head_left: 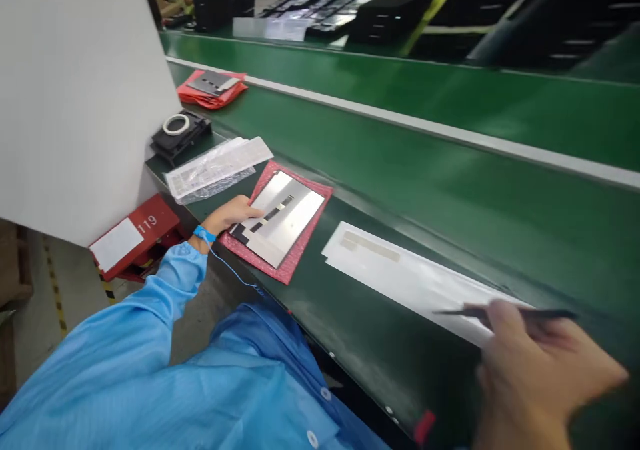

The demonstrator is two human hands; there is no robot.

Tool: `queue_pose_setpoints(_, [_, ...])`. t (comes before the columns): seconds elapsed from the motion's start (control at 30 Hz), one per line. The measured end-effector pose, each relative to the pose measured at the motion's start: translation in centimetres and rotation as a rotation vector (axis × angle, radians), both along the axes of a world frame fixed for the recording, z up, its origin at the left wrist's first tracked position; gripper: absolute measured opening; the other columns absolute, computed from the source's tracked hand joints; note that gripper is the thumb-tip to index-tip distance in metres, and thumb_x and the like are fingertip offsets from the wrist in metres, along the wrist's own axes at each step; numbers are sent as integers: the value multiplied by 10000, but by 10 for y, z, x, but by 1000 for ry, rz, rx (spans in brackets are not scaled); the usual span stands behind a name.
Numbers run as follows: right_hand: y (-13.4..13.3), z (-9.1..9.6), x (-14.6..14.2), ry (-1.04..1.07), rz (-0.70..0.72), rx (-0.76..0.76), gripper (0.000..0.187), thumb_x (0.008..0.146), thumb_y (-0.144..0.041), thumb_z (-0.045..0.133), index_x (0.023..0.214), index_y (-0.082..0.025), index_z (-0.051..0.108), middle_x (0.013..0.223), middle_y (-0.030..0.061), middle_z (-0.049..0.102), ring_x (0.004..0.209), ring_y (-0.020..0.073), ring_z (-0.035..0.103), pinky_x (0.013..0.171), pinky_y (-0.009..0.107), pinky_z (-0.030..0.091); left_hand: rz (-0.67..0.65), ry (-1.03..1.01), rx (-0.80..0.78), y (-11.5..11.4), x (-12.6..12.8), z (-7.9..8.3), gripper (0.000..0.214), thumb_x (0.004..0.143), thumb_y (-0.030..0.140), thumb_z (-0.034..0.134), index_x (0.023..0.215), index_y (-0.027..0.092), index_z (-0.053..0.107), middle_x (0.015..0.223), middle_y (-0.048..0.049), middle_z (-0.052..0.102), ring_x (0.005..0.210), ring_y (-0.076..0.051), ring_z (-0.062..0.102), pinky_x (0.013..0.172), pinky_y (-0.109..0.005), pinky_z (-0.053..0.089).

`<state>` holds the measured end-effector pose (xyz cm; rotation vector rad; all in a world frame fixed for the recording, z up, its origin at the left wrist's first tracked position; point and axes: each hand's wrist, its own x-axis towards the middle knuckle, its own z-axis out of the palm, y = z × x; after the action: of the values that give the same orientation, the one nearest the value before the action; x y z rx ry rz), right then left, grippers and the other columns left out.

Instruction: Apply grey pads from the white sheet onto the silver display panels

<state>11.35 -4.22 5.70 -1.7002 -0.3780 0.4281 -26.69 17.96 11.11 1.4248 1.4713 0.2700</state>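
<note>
My left hand (231, 214) rests on the near-left corner of a shiny metal panel (285, 215), fingers laid flat against its edge. The panel lies on a red bubble-wrap sheet (293, 265) at the front of the green bench. A blue wrist strap (204, 235) with a thin cord circles that wrist. Low at the right, my right hand (537, 370) is blurred and closed on dark tweezers (505, 314), which point left over a long white strip sheet (400, 278).
A clear plastic bag of parts (216, 167), a black fixture with a tape roll (177, 132) and a red stack (213, 89) sit along the left. A green conveyor belt (450, 103) runs behind. White partition (70, 90) at left; red box labelled 119 (135, 231) below.
</note>
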Motion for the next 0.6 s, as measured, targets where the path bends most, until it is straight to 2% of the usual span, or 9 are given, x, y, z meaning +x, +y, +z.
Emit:
queue_pose_setpoints(0.1, [1,-4,24,121,-116,66,289,451,-299,723,665,-132,623,718,103,575,637,179,608,577,183,552,-62,251,126,3,10,15,218,873,335,862,883,145,757,875,-79,797,919,-254,771,836,-299,587])
queue_pose_setpoints(0.17, [-10,-6,38,158,-179,58,286,452,-282,736,631,-136,568,698,98,558,631,213,629,579,232,580,-64,420,237,-8,23,23,277,889,346,865,1027,129,761,1083,-160,812,1158,-343,752,1022,-387,573])
queue_pose_setpoints(0.23, [-28,-8,47,159,-234,76,328,433,-281,772,603,-140,529,690,97,548,625,225,629,551,241,573,-26,549,364,-32,47,27,402,975,315,768,1302,93,696,1407,-258,718,1440,-425,603,1208,-518,472])
queue_pose_setpoints(0.3, [-50,-8,50,159,-266,103,403,398,-302,809,583,-147,487,683,93,538,636,237,637,556,254,584,-45,608,521,-65,84,25,476,1064,279,619,1498,88,574,1624,-280,555,1601,-440,420,1302,-597,351])
queue_pose_setpoints(0.33, [-59,-7,51,158,-277,111,436,382,-320,822,582,-149,474,684,94,539,642,242,642,563,260,590,-121,597,612,-83,106,21,443,1096,284,565,1506,119,575,1644,-243,544,1611,-409,404,1314,-575,340])
queue_pose_setpoints(0.43, [-79,-2,50,168,-280,77,480,362,-364,850,622,-140,515,717,116,572,659,249,655,580,272,603,-725,344,916,-126,175,1,347,1162,367,461,1355,182,683,1491,-138,673,1397,-286,599,1178,-425,469])
queue_pose_setpoints(0.47, [-82,2,49,173,-274,54,488,366,-378,858,639,-133,536,734,131,589,662,248,657,586,274,606,-855,271,958,-135,195,-7,352,1167,378,461,1349,178,686,1476,-127,684,1365,-266,617,1148,-402,481])
queue_pose_setpoints(0.53, [-81,11,49,175,-256,16,504,385,-404,867,666,-122,558,761,163,612,670,253,665,597,278,611,-958,214,970,-144,223,-22,358,1151,398,528,1370,155,675,1489,-119,686,1368,-257,614,1123,-397,482])
queue_pose_setpoints(0.6, [-70,22,48,145,-232,28,501,422,-420,858,692,-119,561,754,166,614,660,249,664,610,290,621,-950,219,942,-143,236,-34,401,1116,438,615,1383,143,668,1522,-115,676,1395,-272,593,1117,-420,475])
